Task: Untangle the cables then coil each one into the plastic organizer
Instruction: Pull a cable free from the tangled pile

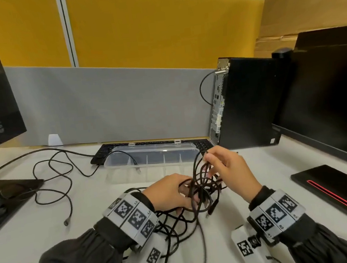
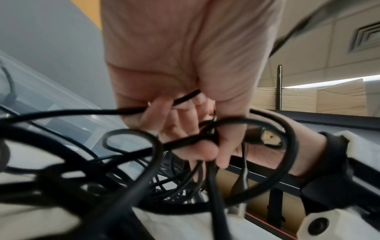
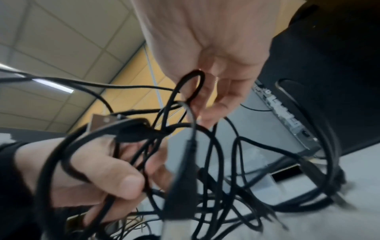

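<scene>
A tangle of black cables (image 1: 199,195) hangs between my two hands above the white desk, with more loops trailing down toward me. My left hand (image 1: 171,193) grips a bunch of the strands, its fingers curled round them (image 2: 197,146). My right hand (image 1: 221,164) pinches a raised loop of one cable (image 3: 195,84) at the top of the tangle. A clear plastic organizer (image 1: 151,155) with dividers lies open behind the hands; one thin black cable end (image 1: 133,159) dips into it.
A loose black cable (image 1: 52,179) sprawls over the desk at the left. A black keyboard (image 1: 105,150) lies behind the organizer. A black computer tower (image 1: 249,103) stands at the back right, with monitors (image 1: 332,91) at both sides.
</scene>
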The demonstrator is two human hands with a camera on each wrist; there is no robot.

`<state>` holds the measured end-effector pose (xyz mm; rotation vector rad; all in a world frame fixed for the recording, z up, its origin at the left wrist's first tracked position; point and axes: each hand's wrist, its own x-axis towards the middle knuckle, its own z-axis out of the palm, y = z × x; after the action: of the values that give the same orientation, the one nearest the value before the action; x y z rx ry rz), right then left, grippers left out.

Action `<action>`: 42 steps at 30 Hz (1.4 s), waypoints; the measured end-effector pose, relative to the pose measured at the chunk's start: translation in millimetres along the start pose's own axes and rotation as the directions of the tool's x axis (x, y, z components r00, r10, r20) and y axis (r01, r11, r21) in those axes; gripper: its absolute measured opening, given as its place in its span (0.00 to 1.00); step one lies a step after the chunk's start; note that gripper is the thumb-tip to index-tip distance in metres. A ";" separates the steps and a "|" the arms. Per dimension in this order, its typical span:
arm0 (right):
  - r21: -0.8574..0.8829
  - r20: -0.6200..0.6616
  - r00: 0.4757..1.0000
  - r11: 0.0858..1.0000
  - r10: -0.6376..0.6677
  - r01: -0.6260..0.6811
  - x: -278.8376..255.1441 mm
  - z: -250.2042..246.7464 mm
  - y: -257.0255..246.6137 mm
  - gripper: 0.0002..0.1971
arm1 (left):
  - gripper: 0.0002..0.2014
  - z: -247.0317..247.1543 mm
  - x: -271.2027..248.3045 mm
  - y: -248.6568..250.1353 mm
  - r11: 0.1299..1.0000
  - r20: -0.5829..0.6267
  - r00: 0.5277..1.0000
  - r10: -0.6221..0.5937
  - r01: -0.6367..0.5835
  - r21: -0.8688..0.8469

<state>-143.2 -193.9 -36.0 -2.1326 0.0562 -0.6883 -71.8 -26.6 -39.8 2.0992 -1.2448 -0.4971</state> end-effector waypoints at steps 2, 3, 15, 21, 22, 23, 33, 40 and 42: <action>0.220 -0.043 0.981 0.960 0.189 -0.176 4.1 -8.2 2.6 0.09 | 0.11 1.0 -1.4 -2.2 0.997 0.071 0.997 -0.011 0.005 0.080; 0.322 -0.063 0.958 0.915 0.278 -0.244 7.4 -14.6 3.5 0.08 | 0.09 2.5 -2.2 -3.2 0.991 0.115 0.993 -0.017 0.001 0.136; -0.332 -0.485 0.875 0.923 0.010 -0.195 26.3 -129.3 29.4 0.08 | 0.09 -69.5 -27.8 -6.7 0.964 -0.200 0.946 -0.256 0.266 0.021; -0.419 -0.071 0.985 0.901 -0.158 0.115 17.8 -63.2 -33.3 0.21 | 0.07 -76.6 -26.8 21.4 0.980 -0.313 0.928 -0.200 0.193 -0.051; -0.298 0.020 0.992 0.946 -0.124 0.125 14.3 -47.0 -55.5 0.22 | 0.07 -74.1 -26.4 25.4 0.984 -0.311 0.933 -0.179 0.178 -0.034; -0.215 0.157 0.986 0.973 -0.052 0.086 11.6 -33.2 -73.9 0.24 | 0.07 -71.9 -26.9 29.7 0.987 -0.305 0.939 -0.160 0.158 -0.031; 0.308 -0.003 0.996 0.948 -0.087 0.084 31.7 -28.8 -104.5 0.17 | 0.02 -63.4 -52.1 -5.2 0.984 -0.136 0.987 -0.089 0.066 -0.166; 0.396 -0.621 0.783 0.878 0.040 0.269 42.4 -49.2 -91.3 0.17 | 0.08 -64.3 -52.1 -29.6 0.941 -0.135 0.984 -0.116 0.065 -0.333; 0.136 -0.623 0.777 0.966 -0.090 0.221 43.2 -50.1 -77.8 0.14 | 0.09 -62.6 -51.9 -30.0 0.925 -0.160 0.980 -0.117 0.049 -0.376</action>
<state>-147.0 -194.4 66.0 -1.6489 0.1549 -1.4120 -39.8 50.1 -15.3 1.8332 -0.8818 -0.5217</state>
